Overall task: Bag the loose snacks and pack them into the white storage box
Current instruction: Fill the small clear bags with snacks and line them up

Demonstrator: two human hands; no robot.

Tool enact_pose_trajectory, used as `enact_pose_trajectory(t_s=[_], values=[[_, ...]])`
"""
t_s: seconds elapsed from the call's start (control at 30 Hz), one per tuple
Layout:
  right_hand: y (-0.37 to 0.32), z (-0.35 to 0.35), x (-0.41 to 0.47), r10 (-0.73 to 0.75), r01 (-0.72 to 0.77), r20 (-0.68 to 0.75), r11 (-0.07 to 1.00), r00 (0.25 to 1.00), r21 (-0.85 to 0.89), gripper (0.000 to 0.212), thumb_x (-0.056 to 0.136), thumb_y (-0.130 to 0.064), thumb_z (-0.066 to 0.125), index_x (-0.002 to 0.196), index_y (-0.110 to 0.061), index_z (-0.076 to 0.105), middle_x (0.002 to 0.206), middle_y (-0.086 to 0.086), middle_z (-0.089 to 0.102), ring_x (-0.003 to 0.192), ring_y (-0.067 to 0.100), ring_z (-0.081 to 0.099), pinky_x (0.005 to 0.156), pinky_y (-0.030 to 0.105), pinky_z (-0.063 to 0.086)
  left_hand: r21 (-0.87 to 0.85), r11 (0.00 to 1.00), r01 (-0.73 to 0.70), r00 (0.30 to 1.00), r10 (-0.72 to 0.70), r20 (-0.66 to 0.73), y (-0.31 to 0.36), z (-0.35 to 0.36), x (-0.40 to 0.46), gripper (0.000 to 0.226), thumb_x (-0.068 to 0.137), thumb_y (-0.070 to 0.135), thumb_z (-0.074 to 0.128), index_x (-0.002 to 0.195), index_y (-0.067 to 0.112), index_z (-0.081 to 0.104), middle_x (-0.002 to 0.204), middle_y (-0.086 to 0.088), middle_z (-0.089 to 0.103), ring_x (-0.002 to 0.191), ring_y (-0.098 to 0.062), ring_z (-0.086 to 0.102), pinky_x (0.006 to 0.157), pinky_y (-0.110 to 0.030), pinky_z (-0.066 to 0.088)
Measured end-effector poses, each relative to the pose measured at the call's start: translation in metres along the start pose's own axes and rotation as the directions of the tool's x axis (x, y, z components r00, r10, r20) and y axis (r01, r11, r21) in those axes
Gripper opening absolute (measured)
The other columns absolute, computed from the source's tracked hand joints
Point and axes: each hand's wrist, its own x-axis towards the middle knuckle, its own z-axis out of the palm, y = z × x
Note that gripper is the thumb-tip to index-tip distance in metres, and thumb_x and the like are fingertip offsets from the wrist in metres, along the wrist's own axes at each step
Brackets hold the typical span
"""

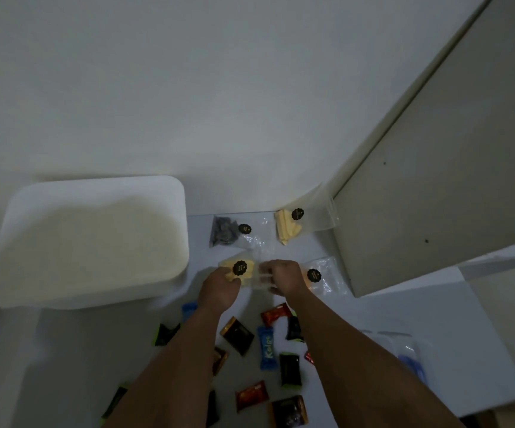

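White plastic fills the far-left corner of the tabletop (435, 319), where the open storage box (170, 193) stands with nothing seen inside. Just right of its near-right corner, both hands meet over one clear bag (251, 273) of pale yellow snacks. The left hand (219, 285) grips the filled end, by the black round sticker, next to the box wall. The right hand (281, 274) pinches the empty, open end; in the dim, soft frame the exact finger hold cannot be made out. The bag's long axis runs left to right, across both forearms, its filled end toward the box.

Three more bags lie beyond and beside the hands: a dark-filled bag (224, 231) and a yellow bag (288, 227) along the far edge, and an orange-tinted bag (321, 278) touching the right hand's outer side. Loose wrapped sweets (265, 347) are scattered toward the near edge, between and under the forearms, still unbagged.

The left hand is nearer the box, so a short lift leftward over the near-right rim looks like the way in, with open room above the box. A grey panel (435, 180) rises on the right edge, limiting room there. Much of the task appears to remain.
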Motion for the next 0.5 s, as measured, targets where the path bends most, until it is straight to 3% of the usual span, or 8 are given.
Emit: enact_pose_trajectory(t_s=[0.1,0.2,0.33,0.4,0.5], values=[[0.001,0.004,-0.011,0.025,-0.027,0.045,0.998,0.999,0.054,0.018,0.092,-0.013,0.063,0.098,-0.006,0.077,0.098,0.013,0.077,0.084,0.027,0.072,0.073,0.032,0.055,-0.010,1.000,-0.001,1.000,0.002,0.024,0.004,-0.009,-0.010,0.041,0.095,0.027,0.059,0.135,0.015,0.060,0.133,-0.008,0.062,0.112,-0.026,0.061,0.085,-0.027,0.046],[0.003,0.006,-0.023,-0.076,0.077,0.049,0.997,0.996,-0.009,0.017,0.095,-0.010,0.061,0.102,-0.006,0.076,0.104,0.015,0.076,0.092,0.029,0.073,0.066,0.027,0.056,-0.039,0.999,-0.029,1.000,0.029,0.003,0.009,-0.015,-0.019,0.042,0.094,0.037,0.062,0.129,0.014,0.065,0.127,-0.008,0.066,0.109,-0.027,0.064,0.089,-0.034,0.053],[0.001,0.001,-0.040,-0.216,0.220,0.049,0.970,0.975,-0.106,0.016,0.086,-0.004,0.074,0.102,-0.001,0.075,0.088,0.011,0.075,0.074,0.015,0.070,0.062,0.023,0.052,-0.218,0.976,-0.001,0.999,0.008,0.031,0.020,-0.014,-0.032,0.044,0.088,0.052,0.065,0.111,0.015,0.070,0.112,-0.008,0.072,0.101,-0.028,0.068,0.091,-0.044,0.058],[0.002,-0.005,-0.046,-0.303,0.309,0.060,0.930,0.951,-0.200,0.022,0.081,-0.009,0.081,0.100,-0.001,0.077,0.086,0.010,0.076,0.072,0.013,0.071,0.060,0.020,0.052,-0.318,0.948,0.020,0.999,-0.004,0.051,0.028,-0.011,-0.041,0.048,0.085,0.055,0.070,0.102,0.010,0.070,0.103,-0.009,0.074,0.097,-0.025,0.070,0.088,-0.046,0.059],[0.008,-0.016,-0.054,-0.445,0.438,0.074,0.814,0.892,-0.381,0.022,0.074,-0.018,0.085,0.093,-0.009,0.079,0.086,0.005,0.077,0.080,0.015,0.072,0.070,0.027,0.056,-0.348,0.937,0.029,0.998,-0.008,0.062,0.039,-0.002,-0.057,0.054,0.080,0.057,0.075,0.094,0.005,0.066,0.095,-0.011,0.075,0.090,-0.023,0.073,0.083,-0.043,0.062]])
